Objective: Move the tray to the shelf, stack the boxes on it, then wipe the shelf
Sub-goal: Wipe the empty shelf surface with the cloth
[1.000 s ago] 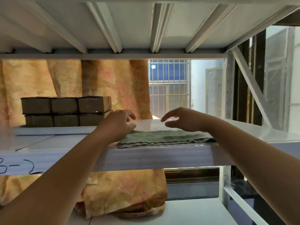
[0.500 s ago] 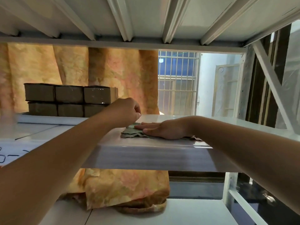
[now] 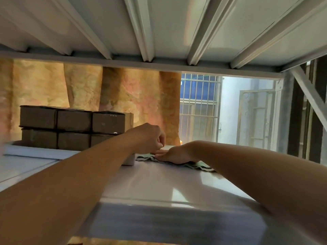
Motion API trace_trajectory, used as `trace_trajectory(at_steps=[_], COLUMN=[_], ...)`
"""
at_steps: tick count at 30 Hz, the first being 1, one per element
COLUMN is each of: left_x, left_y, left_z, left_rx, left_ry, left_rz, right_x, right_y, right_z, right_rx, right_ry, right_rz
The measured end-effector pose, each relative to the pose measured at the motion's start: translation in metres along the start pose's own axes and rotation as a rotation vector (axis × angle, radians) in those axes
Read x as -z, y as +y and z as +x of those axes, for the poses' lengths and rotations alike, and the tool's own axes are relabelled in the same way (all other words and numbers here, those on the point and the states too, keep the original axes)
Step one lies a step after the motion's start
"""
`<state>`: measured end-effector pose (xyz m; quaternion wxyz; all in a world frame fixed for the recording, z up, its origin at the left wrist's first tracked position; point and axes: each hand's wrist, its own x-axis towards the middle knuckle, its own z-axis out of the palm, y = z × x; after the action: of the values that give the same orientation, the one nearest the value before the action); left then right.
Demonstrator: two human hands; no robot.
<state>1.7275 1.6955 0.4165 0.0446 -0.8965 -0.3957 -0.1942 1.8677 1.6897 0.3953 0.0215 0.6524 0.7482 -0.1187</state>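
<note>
From the head camera, both bare forearms reach forward and upward over the front lip of the glossy white metal shelf (image 3: 159, 184).

The right arm comes in from the lower right and runs diagonally across the shelf top. The right hand (image 3: 174, 154) lies palm-down, fingers straight and close together and pointing left, pressing flat on the crumpled grey-green cloth (image 3: 198, 164). The cloth lies on the shelf surface, towards the back. Its wavy edges show on both sides of that hand.

The left arm rises from the lower left. The left hand (image 3: 150, 137) is raised a little above the shelf with its knuckles up and its fingers curled inward. Its fingertips are just over the cloth's left end and close to the right hand's fingertips. I cannot tell whether they pinch the cloth or hold nothing.

On the left of the same shelf sits the shallow white tray (image 3: 44, 152). Its near corner is just beside the cloth and partly hidden by the left forearm. The brown cardboard boxes (image 3: 74, 128) stand on it in two layers, three across.

Behind hangs an orange floral curtain (image 3: 132, 96), with a barred window (image 3: 198, 103) to its right. Overhead is the ribbed white underside of the upper shelf (image 3: 159, 23).
</note>
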Motion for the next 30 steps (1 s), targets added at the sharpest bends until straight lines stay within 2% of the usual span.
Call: trace_trajectory(at_steps=[6, 10, 19, 25, 30], left_x=[-0.005, -0.004, -0.004, -0.005, -0.005], left_y=[-0.014, -0.015, -0.022, -0.026, -0.021], left_z=[0.006, 0.006, 0.004, 0.003, 0.000], left_rx=[0.006, 0.003, 0.009, 0.001, 0.002], left_ry=[0.038, 0.073, 0.095, 0.113, 0.130], left_rz=[-0.106, -0.143, -0.144, -0.093, -0.010], right_x=[0.013, 0.018, 0.028, 0.025, 0.023], right_y=[0.005, 0.011, 0.003, 0.012, 0.027], right_z=[0.048, 0.074, 0.090, 0.097, 0.059], right_rx=[-0.191, -0.194, -0.182, -0.158, -0.214], right_ry=[-0.017, 0.017, 0.085, 0.055, -0.015], right_rz=[0.099, 0.137, 0.032, 0.005, 0.027])
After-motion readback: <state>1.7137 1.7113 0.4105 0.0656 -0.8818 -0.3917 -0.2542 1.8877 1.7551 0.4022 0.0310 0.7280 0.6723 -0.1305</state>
